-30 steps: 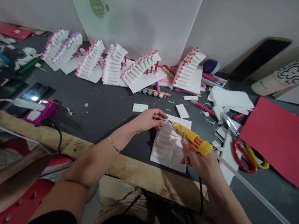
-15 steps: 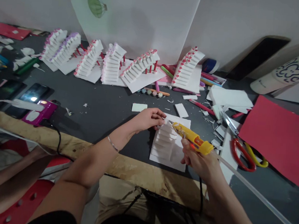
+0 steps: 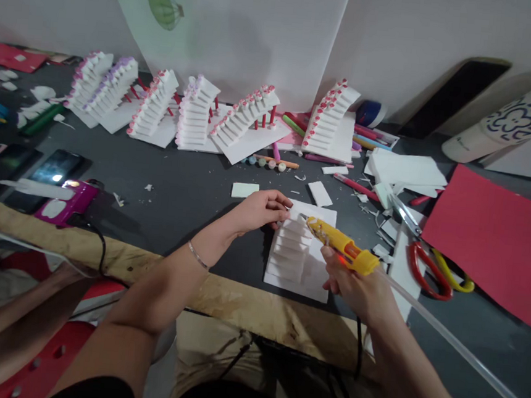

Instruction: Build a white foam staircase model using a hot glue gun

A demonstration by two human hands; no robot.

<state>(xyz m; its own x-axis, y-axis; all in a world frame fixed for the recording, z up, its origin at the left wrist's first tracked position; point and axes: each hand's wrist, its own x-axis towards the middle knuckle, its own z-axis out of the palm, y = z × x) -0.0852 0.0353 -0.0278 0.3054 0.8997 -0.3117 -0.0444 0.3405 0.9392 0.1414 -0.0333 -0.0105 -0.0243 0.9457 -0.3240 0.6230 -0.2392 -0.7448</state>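
Note:
My right hand (image 3: pixel 354 281) is wrapped round a yellow glue gun (image 3: pixel 336 237), with a long clear glue stick (image 3: pixel 461 349) trailing from its back end. The gun's nozzle points left at the upper steps of a small white model staircase (image 3: pixel 290 251). That staircase stands on a white base sheet (image 3: pixel 318 278) near the table's front edge. My left hand (image 3: pixel 264 212) is closed at the top of the staircase, its fingertips pinching the upper end. Whether a separate small piece sits in that pinch is hidden by the fingers.
Several decorated model staircases (image 3: pixel 193 115) line the back. Red-and-yellow-handled scissors (image 3: pixel 429 269), red sheet (image 3: pixel 489 237) and paper scraps lie right. A purple power adapter (image 3: pixel 67 202) and phones are left. Another person's arm (image 3: pixel 18 307) shows at lower left. A white bottle (image 3: pixel 499 126) leans back right.
The whole view has shifted slightly. My hands, the glue gun and the staircase keep nearly the same positions relative to each other.

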